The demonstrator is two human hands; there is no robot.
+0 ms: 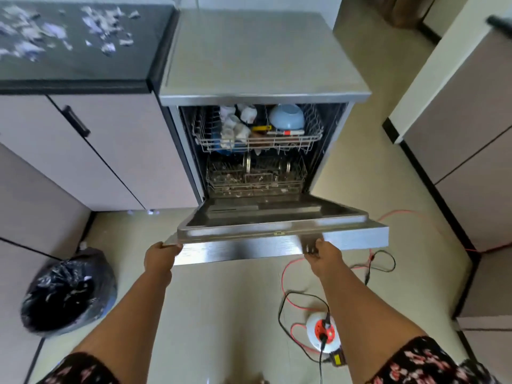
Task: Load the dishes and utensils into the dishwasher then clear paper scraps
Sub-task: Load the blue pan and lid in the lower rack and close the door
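The steel dishwasher point(260, 59) stands with its door point(277, 242) hanging partly open. My left hand point(159, 259) grips the door's front edge at its left corner. My right hand point(321, 254) grips the same edge right of the middle. In the upper rack point(257, 139) sit a light blue bowl point(286, 116), white cups point(235, 126) and utensils point(277, 131). The lower rack point(255, 178) holds plates on edge. Torn paper scraps point(69, 29) lie scattered over the dark countertop point(83, 70) at the upper left.
A bin lined with a black bag point(69, 292) stands on the floor at the left. A white and orange cable reel point(324, 332) with red and black cords lies on the floor at the right. Cabinets point(457, 134) line both sides.
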